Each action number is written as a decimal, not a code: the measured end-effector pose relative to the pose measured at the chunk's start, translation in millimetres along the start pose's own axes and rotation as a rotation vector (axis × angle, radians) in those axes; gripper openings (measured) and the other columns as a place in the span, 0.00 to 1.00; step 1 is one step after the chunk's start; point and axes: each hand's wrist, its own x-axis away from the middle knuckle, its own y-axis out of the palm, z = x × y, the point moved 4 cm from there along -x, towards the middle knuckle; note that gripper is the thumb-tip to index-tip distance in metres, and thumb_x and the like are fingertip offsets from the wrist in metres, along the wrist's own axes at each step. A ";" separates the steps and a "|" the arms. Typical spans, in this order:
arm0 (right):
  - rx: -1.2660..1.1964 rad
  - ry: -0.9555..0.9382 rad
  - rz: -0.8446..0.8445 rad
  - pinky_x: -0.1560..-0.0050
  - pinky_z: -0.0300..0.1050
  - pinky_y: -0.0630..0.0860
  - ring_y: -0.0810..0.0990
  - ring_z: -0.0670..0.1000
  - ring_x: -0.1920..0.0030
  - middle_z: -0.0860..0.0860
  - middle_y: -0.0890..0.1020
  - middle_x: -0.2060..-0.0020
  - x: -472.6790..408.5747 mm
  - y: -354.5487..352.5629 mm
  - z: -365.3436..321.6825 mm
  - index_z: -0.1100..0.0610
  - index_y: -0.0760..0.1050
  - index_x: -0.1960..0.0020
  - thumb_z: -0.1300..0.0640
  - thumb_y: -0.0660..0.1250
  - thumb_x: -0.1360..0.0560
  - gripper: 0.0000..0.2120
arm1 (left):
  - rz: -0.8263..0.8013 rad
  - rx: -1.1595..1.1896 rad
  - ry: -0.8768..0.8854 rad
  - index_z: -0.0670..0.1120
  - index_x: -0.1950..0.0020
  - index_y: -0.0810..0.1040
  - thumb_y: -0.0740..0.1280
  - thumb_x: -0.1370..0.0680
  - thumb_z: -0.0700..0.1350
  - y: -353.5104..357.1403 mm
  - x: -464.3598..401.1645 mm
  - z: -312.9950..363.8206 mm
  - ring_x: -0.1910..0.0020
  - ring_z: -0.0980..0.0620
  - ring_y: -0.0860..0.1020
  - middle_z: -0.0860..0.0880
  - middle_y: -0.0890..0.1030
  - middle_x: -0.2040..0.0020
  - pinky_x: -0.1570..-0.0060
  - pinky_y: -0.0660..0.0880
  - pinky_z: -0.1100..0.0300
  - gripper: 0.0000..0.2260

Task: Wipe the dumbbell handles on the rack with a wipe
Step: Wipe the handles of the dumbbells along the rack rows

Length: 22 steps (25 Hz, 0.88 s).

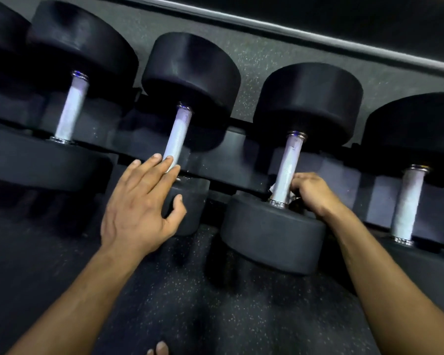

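Note:
Several black dumbbells with pale knurled handles lie side by side on a low dark rack (241,147). My right hand (313,193) is curled around the lower end of one handle (289,165), just above the near weight head (272,234). A small bit of white wipe (272,187) shows beside that handle, at my fingers. My left hand (141,203) is spread with straight fingers over the lower end of the neighbouring handle (176,134) to the left, fingertips touching it. Further handles stand at the left (71,108) and far right (408,203).
Speckled dark rubber floor (190,290) lies in front of the rack. A grey ledge or rail (318,34) runs behind the dumbbells along a dark wall. A toe (162,349) shows at the bottom edge.

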 end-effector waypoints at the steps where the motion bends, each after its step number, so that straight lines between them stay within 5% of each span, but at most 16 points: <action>1: 0.060 -0.013 0.019 0.68 0.43 0.68 0.71 0.48 0.75 0.52 0.76 0.76 -0.6 -1.3 -0.5 0.60 0.78 0.68 0.66 0.58 0.32 0.12 | -0.013 -0.009 -0.021 0.40 0.32 0.78 0.63 0.22 0.49 -0.3 -1.2 1.2 0.27 0.45 0.71 0.43 0.77 0.31 0.24 0.61 0.46 0.22; 6: 0.301 -0.072 0.082 0.62 0.45 0.67 0.73 0.52 0.66 0.51 0.76 0.70 42.0 -12.9 -30.5 0.60 0.72 0.65 0.66 0.55 0.26 0.12 | -0.277 -0.042 -0.031 0.44 0.32 0.78 0.61 0.21 0.51 -17.0 -8.2 2.3 0.26 0.45 0.69 0.45 0.77 0.30 0.23 0.57 0.46 0.21; 9: 0.194 -0.034 0.207 0.63 0.48 0.75 0.76 0.52 0.67 0.54 0.80 0.66 101.5 -30.1 -63.4 0.59 0.74 0.60 0.64 0.54 0.27 0.10 | -0.690 0.039 -0.078 0.47 0.22 0.65 0.57 0.18 0.56 -36.5 -19.5 4.8 0.19 0.44 0.51 0.45 0.60 0.19 0.22 0.43 0.47 0.25; 11: 0.103 -0.026 0.141 0.70 0.45 0.76 0.77 0.49 0.71 0.58 0.81 0.63 157.2 -36.6 -99.8 0.60 0.75 0.55 0.66 0.54 0.25 0.11 | -0.839 0.220 -0.273 0.48 0.18 0.55 0.58 0.16 0.54 -75.9 -33.5 22.4 0.19 0.46 0.43 0.46 0.49 0.17 0.21 0.40 0.48 0.28; 15: 0.013 -0.061 -0.018 0.70 0.44 0.77 0.77 0.49 0.71 0.56 0.80 0.63 286.9 -54.7 -172.6 0.52 0.76 0.54 0.69 0.56 0.22 0.16 | -0.612 0.556 -0.560 0.48 0.20 0.61 0.61 0.16 0.49 -232.5 -39.9 90.1 0.19 0.49 0.50 0.49 0.54 0.18 0.23 0.48 0.56 0.24; 22: -0.149 -0.148 -0.128 0.62 0.43 0.81 0.79 0.51 0.64 0.56 0.81 0.58 472.3 -80.3 -302.4 0.59 0.78 0.47 0.69 0.61 0.21 0.10 | -0.680 0.595 -0.601 0.56 0.23 0.66 0.62 0.17 0.54 -468.6 -7.6 115.5 0.25 0.58 0.63 0.59 0.63 0.23 0.30 0.62 0.61 0.21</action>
